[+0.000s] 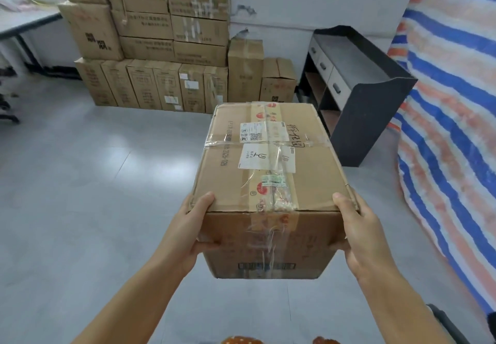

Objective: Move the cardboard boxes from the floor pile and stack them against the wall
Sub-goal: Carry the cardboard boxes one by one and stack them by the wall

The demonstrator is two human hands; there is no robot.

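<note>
A pale grey tiled floor (80, 182) runs up to a white wall (308, 2), where a stack of cardboard boxes (161, 48) already stands several tiers high, with two lower boxes (261, 72) set at its right end beside a dark cabinet with drawers (357, 88); a blue, orange and white striped tarp (451, 102) hangs along the right side and a grey table (24, 22) shows at far left. The step in hand looks like the carry: a taped cardboard box (271, 171) is held off the floor in front of the person, well apart from the wall stack. The left hand (188, 233) grips its near left corner, thumb on the top face and fingers curled round the front; the right hand (359, 236) grips the near right corner the same way. The next move, as I judge it, calls for walking the box to the wall and setting it squarely on one of the lower boxes at the right end, or on another level spot, keeping it flat. The box top bears white shipping labels with a QR code, handwritten characters in black marker, printed digits along the left edge too blurred to trust, and red-printed tape; a barcode shows on the front face. Printing on the stacked boxes is too small to read.
</note>
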